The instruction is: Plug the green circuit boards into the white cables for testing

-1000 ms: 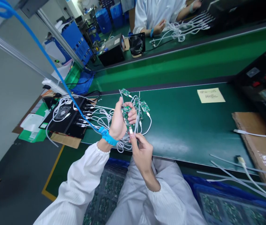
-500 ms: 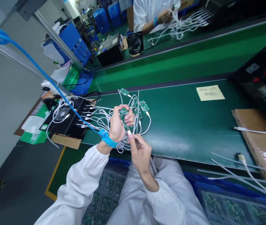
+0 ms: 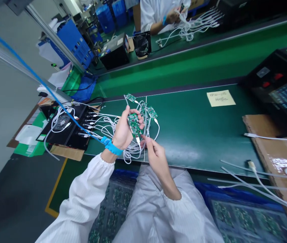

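Observation:
My left hand [image 3: 125,130], with a blue wrist strap [image 3: 114,147], is closed round the edges of a green circuit board [image 3: 134,124]. A white cable plug [image 3: 138,139] sits at the board's lower edge, its cable running down to the table. Just right of that plug is my right hand [image 3: 155,153], fingers curled and thumb near the index fingertip. Whatever its fingertips hold, if anything, is hidden among the pale cables there. Behind my left hand lie more green boards [image 3: 152,112] with white cables attached.
A black box [image 3: 75,130] with several white cables [image 3: 108,123] stands left. To the right are a yellow note [image 3: 221,98], cardboard [image 3: 262,135], loose cables [image 3: 257,179] and a black device [image 3: 280,84]. Trays of boards [image 3: 247,216] lie below. Across the barrier, a person's hand [image 3: 173,16] handles cables.
My right hand has drawn away from the white plug, down and to the right. The plug stays on the board, now tilted more toward me. The whole view has shifted slightly.

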Action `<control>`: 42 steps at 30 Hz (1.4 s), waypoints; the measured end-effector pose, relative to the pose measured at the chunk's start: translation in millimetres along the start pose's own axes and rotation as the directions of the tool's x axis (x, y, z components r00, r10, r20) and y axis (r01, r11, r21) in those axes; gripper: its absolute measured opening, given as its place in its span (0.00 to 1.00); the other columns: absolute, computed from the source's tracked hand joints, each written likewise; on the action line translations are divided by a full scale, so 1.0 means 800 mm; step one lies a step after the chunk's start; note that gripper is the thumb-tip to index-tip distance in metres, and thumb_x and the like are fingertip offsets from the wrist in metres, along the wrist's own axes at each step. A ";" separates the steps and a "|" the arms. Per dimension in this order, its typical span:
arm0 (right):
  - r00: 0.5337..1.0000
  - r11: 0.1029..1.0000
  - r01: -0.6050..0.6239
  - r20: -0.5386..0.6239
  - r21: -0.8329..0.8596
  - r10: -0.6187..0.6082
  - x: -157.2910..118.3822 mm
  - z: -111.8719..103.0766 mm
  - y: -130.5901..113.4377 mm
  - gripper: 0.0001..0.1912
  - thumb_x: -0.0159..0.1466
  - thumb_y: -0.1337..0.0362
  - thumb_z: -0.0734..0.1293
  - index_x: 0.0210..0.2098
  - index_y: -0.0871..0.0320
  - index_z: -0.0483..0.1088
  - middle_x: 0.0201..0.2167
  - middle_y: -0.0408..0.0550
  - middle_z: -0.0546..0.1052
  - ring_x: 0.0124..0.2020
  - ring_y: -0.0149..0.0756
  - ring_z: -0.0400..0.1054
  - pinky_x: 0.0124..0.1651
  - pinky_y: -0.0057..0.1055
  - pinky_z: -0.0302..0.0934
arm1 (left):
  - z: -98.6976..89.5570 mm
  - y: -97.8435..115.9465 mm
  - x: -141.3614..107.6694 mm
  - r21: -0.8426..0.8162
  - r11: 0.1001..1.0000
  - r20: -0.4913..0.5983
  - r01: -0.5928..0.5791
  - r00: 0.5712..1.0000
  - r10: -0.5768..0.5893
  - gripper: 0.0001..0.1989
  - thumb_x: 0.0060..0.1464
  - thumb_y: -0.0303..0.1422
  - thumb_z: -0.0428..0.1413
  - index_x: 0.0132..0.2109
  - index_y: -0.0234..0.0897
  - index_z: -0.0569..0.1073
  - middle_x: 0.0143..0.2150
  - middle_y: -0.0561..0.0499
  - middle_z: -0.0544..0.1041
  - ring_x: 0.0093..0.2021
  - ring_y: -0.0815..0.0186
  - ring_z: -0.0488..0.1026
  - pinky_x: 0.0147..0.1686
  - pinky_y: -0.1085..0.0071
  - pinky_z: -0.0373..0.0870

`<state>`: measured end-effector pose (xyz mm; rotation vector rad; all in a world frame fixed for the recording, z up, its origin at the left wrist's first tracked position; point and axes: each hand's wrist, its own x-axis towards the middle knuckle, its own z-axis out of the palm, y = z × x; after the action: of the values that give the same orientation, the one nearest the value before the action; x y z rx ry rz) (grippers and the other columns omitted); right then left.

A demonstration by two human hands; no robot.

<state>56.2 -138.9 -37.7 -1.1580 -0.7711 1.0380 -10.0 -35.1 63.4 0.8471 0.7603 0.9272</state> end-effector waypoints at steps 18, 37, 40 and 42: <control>0.989 0.993 0.022 0.143 0.114 -0.038 0.016 -0.009 0.010 0.18 0.69 0.50 0.67 0.35 0.58 0.76 0.34 0.48 0.79 0.37 0.37 0.75 0.45 0.33 0.70 | -0.036 -0.024 0.000 0.621 0.783 0.036 -0.021 0.999 -0.002 0.27 0.57 0.42 0.65 0.59 0.33 0.73 0.41 0.46 0.81 0.38 0.66 0.78 0.40 0.69 0.76; 0.842 0.934 0.278 -0.411 -0.223 -0.349 0.015 -0.016 -0.001 0.14 0.68 0.62 0.70 0.53 0.56 0.77 0.41 0.48 0.76 0.40 0.35 0.71 0.45 0.35 0.68 | -0.027 -0.028 -0.016 0.744 0.595 0.264 -0.304 0.952 0.156 0.12 0.58 0.38 0.65 0.46 0.38 0.84 0.43 0.44 0.81 0.40 0.65 0.78 0.40 0.70 0.77; 0.810 0.896 0.316 -0.404 -0.311 -0.426 0.010 -0.011 -0.005 0.13 0.69 0.64 0.69 0.52 0.55 0.78 0.38 0.46 0.74 0.38 0.34 0.70 0.44 0.35 0.67 | -0.020 -0.030 -0.019 0.752 0.546 0.297 -0.368 0.930 0.217 0.11 0.60 0.36 0.63 0.46 0.38 0.84 0.43 0.44 0.81 0.42 0.64 0.77 0.42 0.70 0.77; 0.794 0.884 0.330 -0.410 -0.331 -0.450 0.009 -0.008 -0.005 0.12 0.69 0.64 0.69 0.52 0.54 0.79 0.36 0.46 0.73 0.37 0.34 0.69 0.43 0.35 0.68 | -0.016 -0.029 -0.021 0.757 0.521 0.308 -0.395 0.918 0.250 0.09 0.61 0.35 0.62 0.46 0.38 0.84 0.43 0.44 0.81 0.42 0.64 0.77 0.43 0.70 0.76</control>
<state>65.9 -135.0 -35.3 -1.3209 -0.7093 0.2829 -18.9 -54.6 40.3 1.9313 0.9064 0.7953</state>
